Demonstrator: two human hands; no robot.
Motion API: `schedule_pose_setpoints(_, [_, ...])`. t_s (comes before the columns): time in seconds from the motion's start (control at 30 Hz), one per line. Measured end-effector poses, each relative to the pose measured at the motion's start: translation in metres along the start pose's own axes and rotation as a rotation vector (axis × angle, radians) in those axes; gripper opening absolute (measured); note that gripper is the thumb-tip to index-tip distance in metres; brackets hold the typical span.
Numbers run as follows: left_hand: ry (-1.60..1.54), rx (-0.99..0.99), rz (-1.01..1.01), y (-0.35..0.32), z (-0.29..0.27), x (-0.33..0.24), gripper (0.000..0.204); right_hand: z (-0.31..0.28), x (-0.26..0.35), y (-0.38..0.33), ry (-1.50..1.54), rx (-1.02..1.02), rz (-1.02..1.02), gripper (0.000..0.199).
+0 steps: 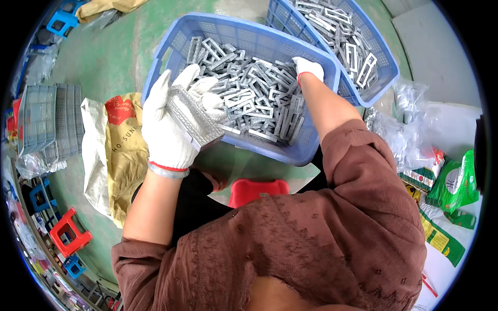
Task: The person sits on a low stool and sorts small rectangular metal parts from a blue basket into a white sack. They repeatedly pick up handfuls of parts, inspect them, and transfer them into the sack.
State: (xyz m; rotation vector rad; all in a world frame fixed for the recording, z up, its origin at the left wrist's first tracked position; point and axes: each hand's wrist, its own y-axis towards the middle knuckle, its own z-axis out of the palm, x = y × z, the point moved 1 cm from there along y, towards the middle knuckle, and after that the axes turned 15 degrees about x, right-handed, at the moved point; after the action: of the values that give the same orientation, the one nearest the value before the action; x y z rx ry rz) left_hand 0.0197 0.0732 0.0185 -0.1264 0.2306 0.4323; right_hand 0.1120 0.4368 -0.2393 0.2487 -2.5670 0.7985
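Observation:
My left hand (165, 120), in a white knit glove with a red cuff edge, is closed around a stack of grey rectangular frames (194, 116). The stack lies across the palm, over the near left part of a blue plastic basket (181, 26). Many loose grey rectangular frames (248, 98) fill that basket in a jumble, with some lined up side by side at its right. My right hand (310, 68), gloved the same way, reaches down inside the basket's right end, close to the frames. Its fingers are mostly hidden, so its grip does not show.
A second blue basket (386, 65) of similar frames stands against the first at the far right. A yellow and white sack (122, 150) lies left. A red stool (258, 192) is below the basket. Grey crates (49, 122), a red stool (70, 232) and clear plastic bags (402, 132) lie around.

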Motion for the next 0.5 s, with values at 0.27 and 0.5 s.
schedule_pose_setpoints(0.27, [0.227,-0.151,0.053,0.003,-0.02,-0.003,0.039,-0.053,0.043,-0.118,-0.064,0.145,-0.172,0.054])
schedule_pose_setpoints(0.5, [0.249,-0.258,-0.006,0.0,-0.039,-0.004,0.023,-0.083,0.101,-0.214,0.633,0.785,-0.74,0.042])
